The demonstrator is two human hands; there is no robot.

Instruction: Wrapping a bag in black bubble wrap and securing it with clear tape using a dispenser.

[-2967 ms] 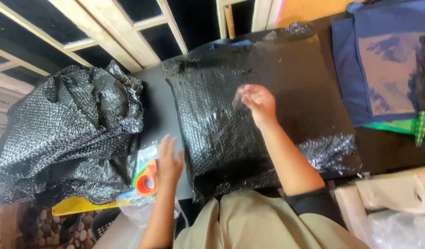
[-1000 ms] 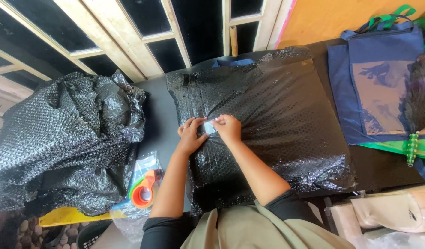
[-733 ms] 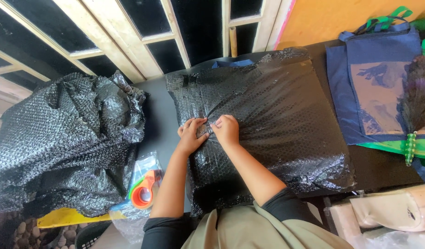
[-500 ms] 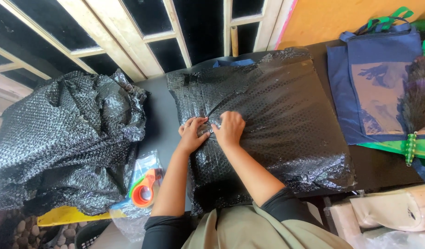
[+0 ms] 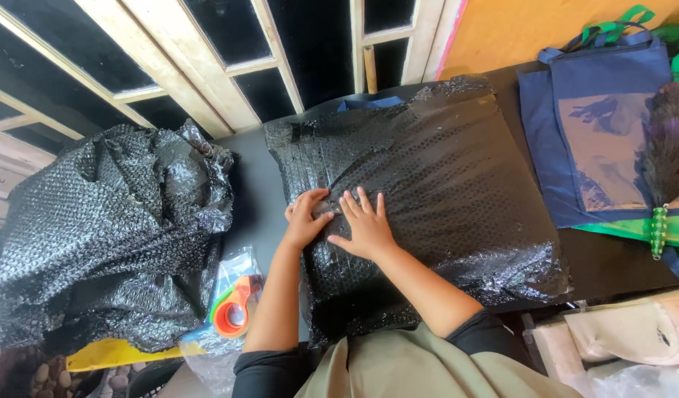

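On the dark grey table [image 5: 258,199], a large parcel wrapped in black bubble wrap [image 5: 457,184] lay flat, taking up most of the middle of the view. Both hands rested on its near left part, close together. The right hand [image 5: 365,225] was spread open, palm down, fingers fanned and pressed flat against the wrap — grasping nothing. The left hand [image 5: 304,220] sat just beside it at the parcel's left edge, its fingers curled loosely with the tips touching the wrap near the right hand's thumb; whether it pinched anything small there could not be told. Both forearms were bare below short black sleeves, and an olive-tan garment filled the bottom of the view.

Left of the parcel, a loose heap of the same black bubble wrap [image 5: 103,243] was crumpled on the table, well apart from the hands. Just below the left forearm lay an orange tape dispenser [image 5: 235,309] on a clear plastic bag [image 5: 232,276], and a yellow flat object [image 5: 107,354] poked out from under the heap.

To the right, a navy tote bag [image 5: 597,140] with green handles lay flat beside the parcel, and a dark feather duster [image 5: 667,155] with a green handle rested on it. Pale rolls of material [image 5: 634,332] sat at the lower right corner. Behind the table stood pale wooden window frames [image 5: 207,74] with dark panes — and an orange wall [image 5: 531,29] beyond.
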